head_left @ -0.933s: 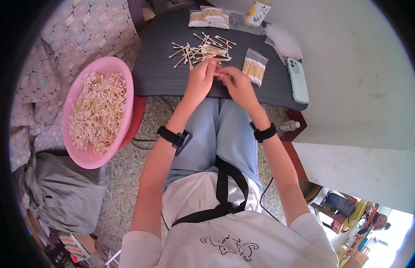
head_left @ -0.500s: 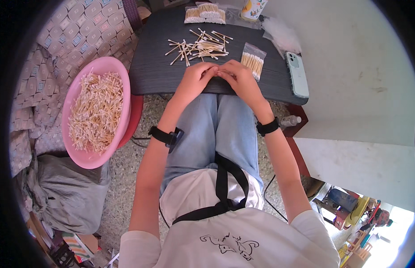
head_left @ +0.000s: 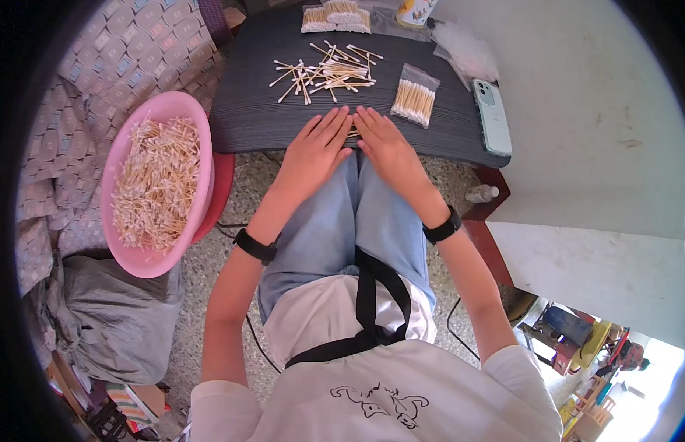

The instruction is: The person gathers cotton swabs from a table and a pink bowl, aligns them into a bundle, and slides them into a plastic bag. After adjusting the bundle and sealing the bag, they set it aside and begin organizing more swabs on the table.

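Note:
My left hand [head_left: 315, 149] lies palm down at the front edge of the dark table, its fingers stretched out. Beside it, my right hand [head_left: 387, 147] is flat too, fingertips almost meeting the left ones. In the narrow gap between them a few cotton swabs [head_left: 353, 133] show; the rest of these, if any, is hidden under the hands. Just beyond lies a loose pile of cotton swabs [head_left: 341, 74]. A clear bag filled with swabs [head_left: 414, 99] rests to the right of the pile.
Several filled swab bags [head_left: 335, 18] sit at the table's [head_left: 247, 110] far side, near a patterned cup [head_left: 415, 12]. Empty-looking plastic bags [head_left: 468, 51] and a phone [head_left: 491, 118] lie on the right. A pink basin [head_left: 204, 188] heaped with swabs stands left. A bottle [head_left: 481, 194] is below the table.
Both hands have opened from a pinch and come down flat onto the table edge, fingers now straight. The small bag of swabs sits at a slightly different angle.

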`<state>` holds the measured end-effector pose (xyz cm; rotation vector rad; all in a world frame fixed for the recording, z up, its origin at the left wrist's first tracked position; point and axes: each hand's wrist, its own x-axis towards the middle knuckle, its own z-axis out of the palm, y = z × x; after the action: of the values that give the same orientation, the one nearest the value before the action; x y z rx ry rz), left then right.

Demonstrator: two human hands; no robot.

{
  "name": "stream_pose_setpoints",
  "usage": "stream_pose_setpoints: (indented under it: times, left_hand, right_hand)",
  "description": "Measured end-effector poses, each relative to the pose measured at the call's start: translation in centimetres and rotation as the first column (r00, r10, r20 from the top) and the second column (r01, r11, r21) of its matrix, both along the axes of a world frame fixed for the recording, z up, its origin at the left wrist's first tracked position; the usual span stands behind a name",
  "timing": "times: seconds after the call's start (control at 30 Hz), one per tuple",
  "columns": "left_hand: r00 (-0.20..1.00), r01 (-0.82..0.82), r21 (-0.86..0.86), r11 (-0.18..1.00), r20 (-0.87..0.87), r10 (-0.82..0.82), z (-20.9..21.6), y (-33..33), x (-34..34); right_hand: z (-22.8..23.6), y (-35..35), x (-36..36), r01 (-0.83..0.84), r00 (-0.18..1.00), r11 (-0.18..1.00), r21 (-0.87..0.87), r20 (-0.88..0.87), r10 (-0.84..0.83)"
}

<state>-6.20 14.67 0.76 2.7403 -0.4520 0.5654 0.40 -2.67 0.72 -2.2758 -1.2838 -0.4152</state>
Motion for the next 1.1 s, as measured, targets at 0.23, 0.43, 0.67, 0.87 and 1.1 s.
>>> stream_pose_setpoints:
  times: [0.23, 0.43, 0.67, 0.87, 1.1]
  left_hand:
    - [0.994, -0.102, 0.13, 0.986, -0.018, 0.105, -0.2, -0.7, 0.2]
    - [0.994, -0.101, 0.172, 0.98, -0.029, 0.107, -0.1, -0.7, 0.1]
    - [0.994, -0.097, 0.155, 0.983, -0.037, 0.104, 0.2, -1.2, -1.5]
    - [0.99, -0.133, 0.131, 0.983, -0.03, 0.138, 0.1, -1.5, -0.8]
    - [0.99, -0.139, 0.102, 0.985, -0.003, 0.14, -0.4, -1.5, -0.8]
  right_hand:
    - [0.2, 0.4, -1.2, 0.153, 0.984, 0.979, -0.137, 0.109, -0.138]
    - [-0.5, 0.2, -1.7, 0.202, 0.979, 0.963, -0.181, 0.08, -0.19]
    - [-0.1, -0.2, -3.9, 0.207, 0.978, 0.96, -0.187, 0.052, -0.201]
    - [-0.2, -0.5, -3.9, 0.205, 0.978, 0.979, -0.016, -0.045, -0.205]
    - [0.2, -0.4, -4.7, 0.196, 0.981, 0.98, 0.038, -0.015, -0.195]
